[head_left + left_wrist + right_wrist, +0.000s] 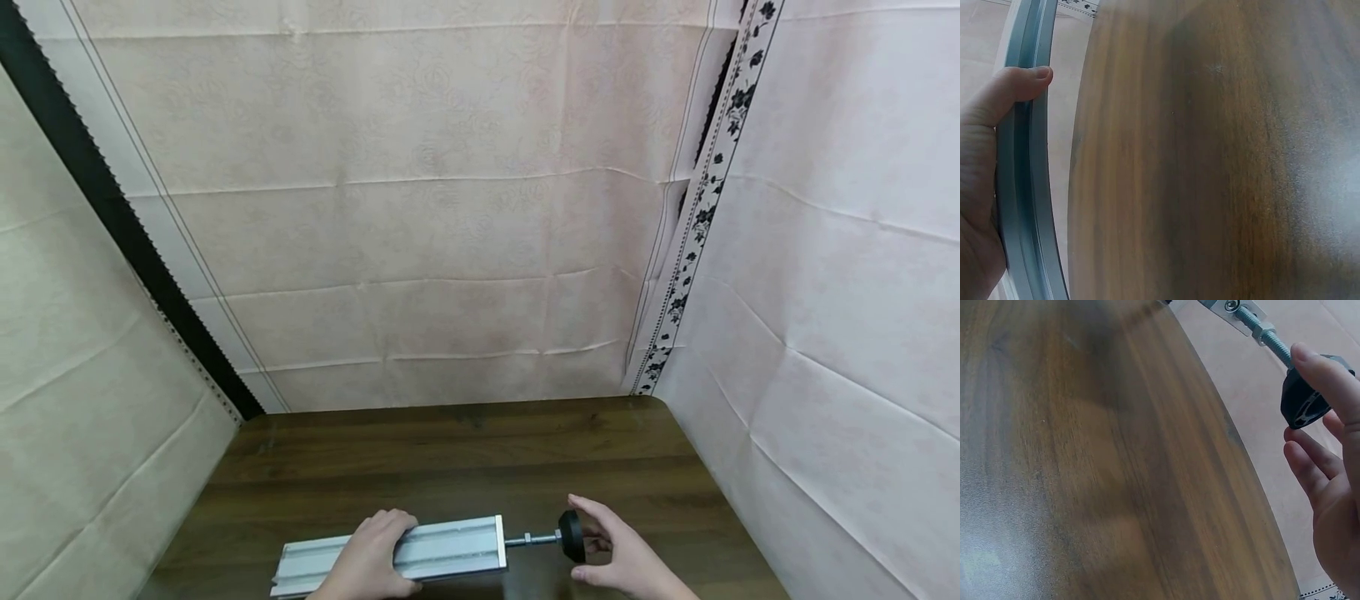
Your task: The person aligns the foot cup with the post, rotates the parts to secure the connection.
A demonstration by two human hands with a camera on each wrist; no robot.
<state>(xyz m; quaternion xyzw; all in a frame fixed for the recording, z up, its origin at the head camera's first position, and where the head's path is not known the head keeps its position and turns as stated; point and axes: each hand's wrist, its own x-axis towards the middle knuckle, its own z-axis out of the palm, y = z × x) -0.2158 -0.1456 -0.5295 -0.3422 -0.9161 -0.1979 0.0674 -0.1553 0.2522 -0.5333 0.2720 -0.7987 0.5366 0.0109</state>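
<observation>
A silver-white grooved aluminium profile (453,543) lies crosswise low in the head view, above the wooden table. My left hand (372,552) grips it near its middle; in the left wrist view the thumb lies along its grooved face. From the profile's right end a threaded rod (534,540) sticks out, with a hex nut (1264,334) partway along it. A round black levelling foot (572,537) caps the rod. My right hand (621,557) pinches this foot at its rim, thumb on one side and fingertips on the other.
The brown wooden table (450,450) has rounded corners. Creased pale cloth walls surround it: a back wall (450,233), a left wall (82,375) and a right wall (825,333). A black strip (127,217) and a floral border (701,217) run down the corners.
</observation>
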